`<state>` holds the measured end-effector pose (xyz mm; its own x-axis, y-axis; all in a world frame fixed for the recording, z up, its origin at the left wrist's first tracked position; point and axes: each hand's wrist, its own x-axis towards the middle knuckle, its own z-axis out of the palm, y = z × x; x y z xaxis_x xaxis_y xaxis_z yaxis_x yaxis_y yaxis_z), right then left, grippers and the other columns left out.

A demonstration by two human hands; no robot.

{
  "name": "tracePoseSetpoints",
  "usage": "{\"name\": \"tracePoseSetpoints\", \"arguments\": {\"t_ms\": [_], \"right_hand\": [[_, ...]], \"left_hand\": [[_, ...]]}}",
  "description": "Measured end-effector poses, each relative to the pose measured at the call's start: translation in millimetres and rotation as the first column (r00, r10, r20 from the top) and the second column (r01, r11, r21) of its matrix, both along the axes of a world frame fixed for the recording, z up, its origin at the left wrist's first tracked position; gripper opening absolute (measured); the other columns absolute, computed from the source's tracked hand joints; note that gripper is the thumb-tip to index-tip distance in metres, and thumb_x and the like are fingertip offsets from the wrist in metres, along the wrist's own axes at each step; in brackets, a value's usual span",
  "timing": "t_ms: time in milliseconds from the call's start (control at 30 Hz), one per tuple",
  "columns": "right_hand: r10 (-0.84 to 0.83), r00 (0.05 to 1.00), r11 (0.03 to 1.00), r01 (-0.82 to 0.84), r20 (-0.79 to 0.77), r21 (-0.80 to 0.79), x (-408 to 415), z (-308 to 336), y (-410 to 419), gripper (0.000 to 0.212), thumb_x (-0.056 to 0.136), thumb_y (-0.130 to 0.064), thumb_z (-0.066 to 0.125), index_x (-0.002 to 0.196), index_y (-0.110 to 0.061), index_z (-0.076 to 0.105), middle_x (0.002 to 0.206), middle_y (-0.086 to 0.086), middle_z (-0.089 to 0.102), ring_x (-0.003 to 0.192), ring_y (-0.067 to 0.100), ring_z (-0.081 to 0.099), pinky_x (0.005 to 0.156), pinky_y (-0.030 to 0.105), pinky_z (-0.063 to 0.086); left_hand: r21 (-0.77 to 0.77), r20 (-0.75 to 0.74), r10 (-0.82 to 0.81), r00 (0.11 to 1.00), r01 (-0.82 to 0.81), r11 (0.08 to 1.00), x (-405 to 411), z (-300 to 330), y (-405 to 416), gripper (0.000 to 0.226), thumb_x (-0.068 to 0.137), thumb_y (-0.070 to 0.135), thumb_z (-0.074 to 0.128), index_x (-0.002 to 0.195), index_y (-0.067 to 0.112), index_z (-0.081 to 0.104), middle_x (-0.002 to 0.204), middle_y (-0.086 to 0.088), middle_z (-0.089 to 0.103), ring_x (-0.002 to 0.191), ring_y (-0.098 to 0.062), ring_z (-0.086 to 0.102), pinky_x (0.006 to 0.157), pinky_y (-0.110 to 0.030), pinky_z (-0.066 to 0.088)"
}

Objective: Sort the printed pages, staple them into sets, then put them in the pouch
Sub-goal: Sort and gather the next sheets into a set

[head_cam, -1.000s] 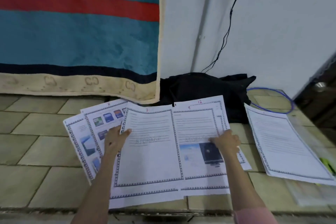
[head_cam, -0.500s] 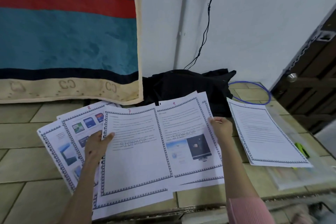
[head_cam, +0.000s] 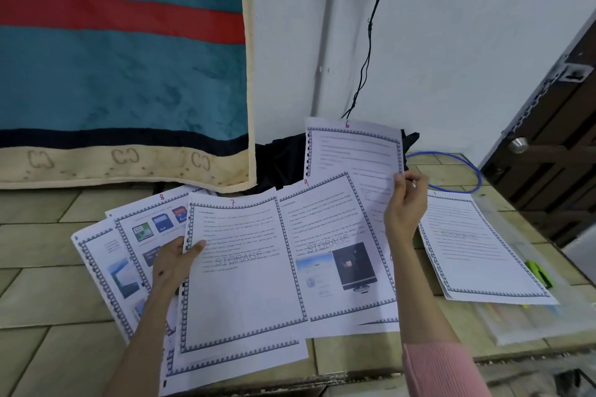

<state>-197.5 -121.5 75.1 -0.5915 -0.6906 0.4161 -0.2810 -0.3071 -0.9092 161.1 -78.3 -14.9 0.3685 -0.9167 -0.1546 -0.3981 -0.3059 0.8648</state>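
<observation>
White printed pages fanned across tiled tabletop (head_cam: 48, 284), both hands busy.
Right hand (head_cam: 404, 203) pinches page 6 (head_cam: 353, 151) by its right edge, lifted at 1 o'clock; left hand (head_cam: 174, 263) holds page 7 (head_cam: 238, 284) by its left edge, centre. Page 9 (head_cam: 329, 235) overlaps beside it. Separate page (head_cam: 477, 251) at 3 o'clock on clear pouch (head_cam: 529, 319), near tabletop's right edge. Bare tiles at 9 o'clock.

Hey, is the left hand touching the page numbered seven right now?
Touching. The head view shows the left hand at the left edge of the page numbered 7, its thumb lying over the page's border and its fingers hidden behind the sheet.
</observation>
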Motion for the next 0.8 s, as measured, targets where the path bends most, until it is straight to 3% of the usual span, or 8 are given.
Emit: {"name": "tracePoseSetpoints", "arguments": {"t_ms": [167, 333, 433, 533, 633, 733, 800], "right_hand": [[-0.144, 0.989, 0.973, 0.149, 0.042, -0.176, 3.5, 25.0, -5.5, 0.025, 0.097, -0.011, 0.044, 0.088, -0.034, 0.039, 0.08, -0.013, 0.054, 0.071, -0.012, 0.054, 0.071, 0.012, 0.042], [-0.201, 0.973, 0.866, 0.229, 0.11, -0.444, 4.2, 65.6, -10.9, 0.022, 0.094, -0.003, 0.039, 0.089, -0.024, 0.038, 0.084, -0.011, 0.044, 0.075, -0.009, 0.052, 0.075, 0.015, 0.041], [-0.204, 0.96, 0.829, 0.273, 0.191, -0.488, 6.0, 89.3, -15.9, 0.02, 0.094, -0.004, 0.039, 0.088, -0.022, 0.038, 0.084, -0.008, 0.041, 0.068, -0.006, 0.047, 0.07, 0.015, 0.04], [-0.189, 0.961, 0.867, 0.261, 0.204, -0.425, 12.8, 97.6, -18.6, 0.02, 0.094, -0.007, 0.042, 0.085, -0.024, 0.037, 0.078, -0.011, 0.042, 0.059, -0.005, 0.044, 0.062, 0.012, 0.035], [-0.142, 0.98, 0.95, 0.174, 0.138, -0.26, 27.3, 87.3, -20.1, 0.017, 0.094, -0.013, 0.043, 0.085, -0.026, 0.037, 0.067, -0.005, 0.042, 0.053, -0.002, 0.038, 0.056, 0.015, 0.031], [-0.081, 0.996, 0.99, 0.084, 0.027, -0.112, 45.6, 64.9, -17.0, 0.007, 0.096, -0.008, 0.044, 0.093, -0.014, 0.04, 0.071, -0.01, 0.047, 0.058, -0.013, 0.049, 0.059, 0.003, 0.033], [-0.022, 0.999, 1.0, 0.022, -0.049, 0.014, 59.3, 46.0, -10.8, 0.002, 0.098, -0.01, 0.044, 0.097, -0.011, 0.042, 0.07, -0.014, 0.047, 0.059, -0.01, 0.052, 0.054, 0.0, 0.033]], "left_hand": [[0.011, -0.057, 0.002, 0.998, -0.001, 1.0, 0.7, 1.2, 1.1, 0.033, 0.089, 0.028, 0.061, 0.115, 0.007, 0.063, 0.118, -0.015, 0.065, 0.103, -0.03, 0.062, 0.089, -0.035, 0.047], [0.009, -0.08, -0.006, 0.997, 0.007, 1.0, 2.4, 2.3, 1.6, 0.032, 0.09, 0.027, 0.06, 0.116, 0.008, 0.063, 0.119, -0.014, 0.064, 0.102, -0.028, 0.062, 0.089, -0.034, 0.047], [0.011, -0.069, -0.022, 0.997, 0.023, 1.0, 1.9, 4.6, 1.2, 0.033, 0.093, 0.028, 0.056, 0.12, 0.009, 0.061, 0.123, -0.013, 0.062, 0.107, -0.028, 0.059, 0.087, -0.029, 0.043], [0.05, -0.084, -0.017, 0.996, 0.021, 0.999, 2.0, 6.8, -0.9, 0.034, 0.096, 0.028, 0.049, 0.123, 0.009, 0.059, 0.126, -0.012, 0.06, 0.113, -0.03, 0.056, 0.09, -0.031, 0.039], [0.084, -0.091, -0.008, 0.996, 0.016, 0.996, 5.4, 7.0, -3.3, 0.038, 0.097, 0.031, 0.046, 0.124, 0.007, 0.058, 0.128, -0.014, 0.058, 0.117, -0.032, 0.054, 0.1, -0.037, 0.039], [0.086, -0.167, 0.006, 0.986, 0.009, 0.996, 5.3, 6.8, -5.9, 0.036, 0.097, 0.025, 0.047, 0.123, 0.002, 0.058, 0.125, -0.017, 0.06, 0.114, -0.034, 0.057, 0.099, -0.038, 0.042], [0.097, -0.183, 0.018, 0.983, 0.0, 0.995, 3.5, 9.6, -5.9, 0.034, 0.097, 0.023, 0.047, 0.121, 0.001, 0.058, 0.124, -0.018, 0.06, 0.113, -0.034, 0.057, 0.097, -0.036, 0.042]]}}
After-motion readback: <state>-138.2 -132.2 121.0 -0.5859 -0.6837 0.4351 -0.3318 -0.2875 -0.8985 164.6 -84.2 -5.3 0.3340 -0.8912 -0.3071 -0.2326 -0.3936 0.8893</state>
